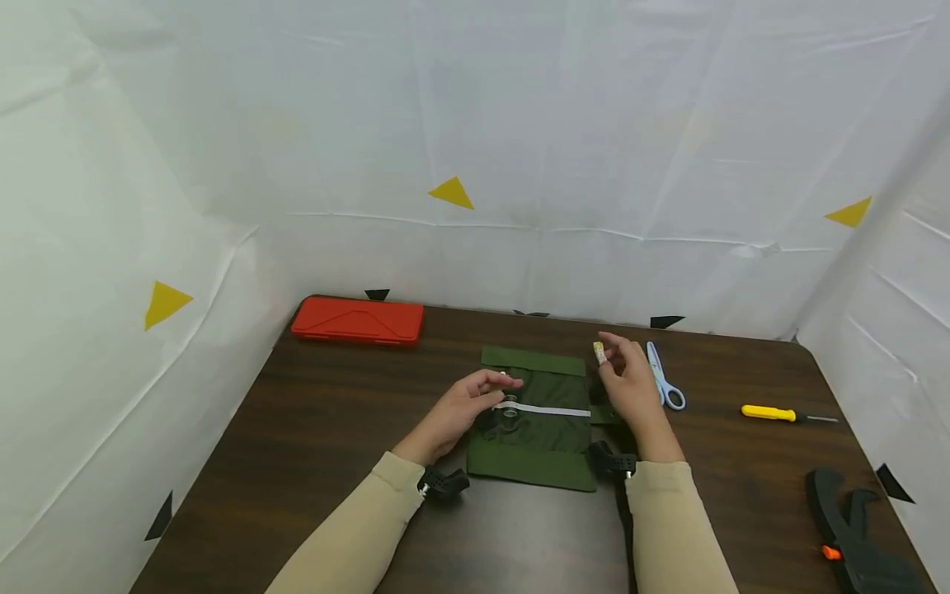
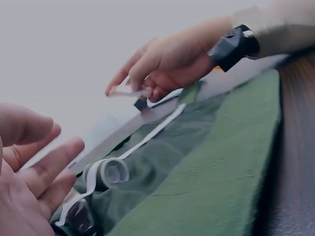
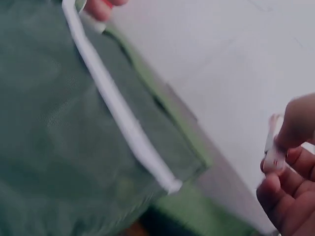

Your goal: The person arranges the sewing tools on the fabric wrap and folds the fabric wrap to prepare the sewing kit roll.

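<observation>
Black clamp (image 1: 876,565), orange button on it: near right corner of the surface (image 1: 341,429). Green fabric pouch (image 1: 534,470): unfolded flat, about midway between the surface's left and right edges. White strap (image 1: 552,411) runs across it left to right. Toward the pouch's left edge, the strap holds a clear round piece (image 2: 115,172) (roll or jar, can't tell) and a small dark item (image 2: 81,216) beside it. Left hand (image 1: 467,404): grip released, fingers relaxed, at the pouch's left edge by the clear round piece. Right hand (image 1: 631,384): grip pinching a small pale piece (image 1: 599,353) between thumb and fingers, lifted just off the pouch's far right corner. Piece has yellow patches and reddish marks, too blurred to read. Yellow-handled screwdriver (image 1: 772,412): near the right edge, shaft pointing at it. Light blue scissors (image 1: 666,384): just right of the right hand, toward the far edge. Red case (image 1: 359,320): lid down, far left corner. White sheeting (image 1: 519,124) behind the far edge, yellow triangles (image 1: 453,193) on it.
</observation>
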`<state>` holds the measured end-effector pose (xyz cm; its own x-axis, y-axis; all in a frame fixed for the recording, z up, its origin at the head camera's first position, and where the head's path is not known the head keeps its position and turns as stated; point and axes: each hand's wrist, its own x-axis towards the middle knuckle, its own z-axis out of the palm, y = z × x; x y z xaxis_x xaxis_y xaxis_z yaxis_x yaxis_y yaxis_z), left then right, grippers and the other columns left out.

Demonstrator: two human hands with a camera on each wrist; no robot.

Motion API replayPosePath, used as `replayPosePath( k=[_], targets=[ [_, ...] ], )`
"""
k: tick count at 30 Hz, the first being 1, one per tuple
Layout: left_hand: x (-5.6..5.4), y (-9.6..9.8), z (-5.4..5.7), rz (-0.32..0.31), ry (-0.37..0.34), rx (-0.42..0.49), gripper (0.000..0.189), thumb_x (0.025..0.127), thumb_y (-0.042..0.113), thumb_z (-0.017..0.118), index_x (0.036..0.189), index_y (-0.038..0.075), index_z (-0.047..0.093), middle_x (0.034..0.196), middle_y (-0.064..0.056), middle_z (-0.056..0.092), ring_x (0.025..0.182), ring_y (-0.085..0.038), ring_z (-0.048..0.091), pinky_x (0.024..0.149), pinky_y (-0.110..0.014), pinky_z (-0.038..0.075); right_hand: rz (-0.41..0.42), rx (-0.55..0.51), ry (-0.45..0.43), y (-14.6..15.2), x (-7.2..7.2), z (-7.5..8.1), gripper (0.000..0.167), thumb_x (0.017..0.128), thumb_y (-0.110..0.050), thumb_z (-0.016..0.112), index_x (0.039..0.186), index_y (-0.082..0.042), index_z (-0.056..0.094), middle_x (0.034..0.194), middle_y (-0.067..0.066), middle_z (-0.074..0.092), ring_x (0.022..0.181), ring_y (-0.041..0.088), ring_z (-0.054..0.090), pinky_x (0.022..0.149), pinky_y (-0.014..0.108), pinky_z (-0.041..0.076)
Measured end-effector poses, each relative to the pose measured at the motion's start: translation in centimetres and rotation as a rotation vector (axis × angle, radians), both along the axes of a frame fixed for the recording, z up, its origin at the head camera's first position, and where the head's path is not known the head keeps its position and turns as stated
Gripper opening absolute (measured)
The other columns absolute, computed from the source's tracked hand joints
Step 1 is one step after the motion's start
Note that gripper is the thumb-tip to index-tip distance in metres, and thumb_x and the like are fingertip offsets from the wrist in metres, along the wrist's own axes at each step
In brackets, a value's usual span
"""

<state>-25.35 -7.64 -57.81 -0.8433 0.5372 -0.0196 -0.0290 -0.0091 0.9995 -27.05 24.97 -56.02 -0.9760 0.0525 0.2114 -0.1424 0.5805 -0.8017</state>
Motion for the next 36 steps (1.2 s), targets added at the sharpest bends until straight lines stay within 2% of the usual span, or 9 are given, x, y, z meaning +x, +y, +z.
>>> replayPosePath(
  k=[3, 7, 10, 12, 15, 20, 28, 31, 36],
  targets=[
    [-0.2, -0.6, -0.1, 0.023, -0.02, 0.099, 0.03, 0.116, 0.018, 0.054, 0.143, 0.007, 0.062, 0.156, -0.007, 0.065, 0.155, -0.02, 0.048, 0.131, -0.046, 0.032, 0.029, -0.133, -0.006, -0.4, 0.3, 1.0, 0.049, 0.105, -0.001, 0.056, 0.154, -0.007, 0.058, 0.114, 0.01, 0.051, 0.096, 0.018, 0.054, 0.074, 0.018, 0.048],
    [-0.3, -1.2, -0.3, 0.123, -0.08, 0.309, 0.03, 0.117, 0.012, 0.048, 0.142, -0.001, 0.058, 0.153, -0.015, 0.065, 0.154, -0.03, 0.05, 0.136, -0.047, 0.026, 0.105, -0.322, -0.033, -1.7, 1.2, 2.1, 0.042, 0.107, 0.0, 0.056, 0.149, -0.004, 0.059, 0.109, 0.009, 0.051, 0.088, 0.016, 0.058, 0.071, 0.024, 0.058],
    [-0.3, -1.1, -0.4, 0.201, -0.108, 0.439, 0.027, 0.116, 0.006, 0.046, 0.138, -0.004, 0.057, 0.148, -0.018, 0.066, 0.151, -0.043, 0.051, 0.135, -0.048, 0.031, 0.161, -0.382, -0.045, -2.7, 2.0, 2.4, 0.032, 0.11, -0.004, 0.059, 0.142, 0.0, 0.057, 0.107, 0.013, 0.057, 0.084, 0.017, 0.062, 0.071, 0.028, 0.06],
    [-0.3, -0.9, -0.5, 0.23, -0.087, 0.442, 0.024, 0.114, 0.003, 0.049, 0.136, -0.005, 0.058, 0.146, -0.019, 0.067, 0.15, -0.043, 0.052, 0.132, -0.043, 0.036, 0.178, -0.385, -0.053, -3.4, 2.5, 2.5, 0.029, 0.112, -0.01, 0.061, 0.139, 0.001, 0.058, 0.107, 0.015, 0.06, 0.082, 0.018, 0.064, 0.071, 0.029, 0.06],
    [-0.2, -0.6, -0.7, 0.206, 0.015, 0.305, 0.026, 0.112, 0.003, 0.057, 0.137, -0.002, 0.06, 0.148, -0.02, 0.066, 0.15, -0.035, 0.055, 0.127, -0.038, 0.043, 0.194, -0.412, -0.07, -4.3, 3.4, 1.9, 0.029, 0.112, -0.014, 0.063, 0.136, 0.0, 0.059, 0.109, 0.018, 0.061, 0.082, 0.019, 0.067, 0.073, 0.03, 0.062],
    [0.0, 0.1, -1.2, 0.119, 0.217, -0.081, 0.036, 0.107, 0.018, 0.072, 0.142, 0.017, 0.067, 0.157, -0.006, 0.063, 0.156, -0.022, 0.05, 0.13, -0.054, 0.037, 0.254, -0.557, -0.097, -5.5, 4.3, -0.3, 0.035, 0.109, -0.007, 0.065, 0.139, 0.009, 0.053, 0.109, 0.02, 0.063, 0.084, 0.017, 0.073, 0.079, 0.032, 0.067],
    [0.5, 1.2, -0.9, 0.015, 0.462, -0.446, 0.043, 0.104, 0.027, 0.076, 0.146, 0.016, 0.069, 0.161, -0.004, 0.06, 0.167, -0.029, 0.032, 0.138, -0.061, 0.015, 0.32, -0.57, -0.134, -6.0, 3.5, -1.9, 0.039, 0.108, -0.004, 0.066, 0.14, 0.013, 0.051, 0.115, 0.032, 0.061, 0.09, 0.02, 0.075, 0.086, 0.033, 0.067],
    [0.8, 1.9, -0.9, -0.007, 0.514, -0.547, 0.042, 0.105, 0.031, 0.074, 0.145, 0.019, 0.07, 0.161, -0.004, 0.059, 0.167, -0.031, 0.03, 0.137, -0.064, 0.013, 0.304, -0.49, -0.167, -5.9, 3.5, -1.9, 0.035, 0.109, -0.007, 0.066, 0.138, 0.008, 0.055, 0.116, 0.03, 0.062, 0.092, 0.021, 0.075, 0.086, 0.031, 0.067],
    [0.8, 2.8, -0.9, 0.018, 0.505, -0.663, 0.037, 0.105, 0.04, 0.073, 0.14, 0.028, 0.073, 0.161, -0.002, 0.057, 0.167, -0.033, 0.028, 0.133, -0.068, 0.019, 0.304, -0.429, -0.177, -6.0, 3.4, -1.9, 0.033, 0.11, -0.01, 0.066, 0.138, 0.005, 0.057, 0.117, 0.028, 0.063, 0.094, 0.026, 0.074, 0.087, 0.032, 0.067]
  ],
)
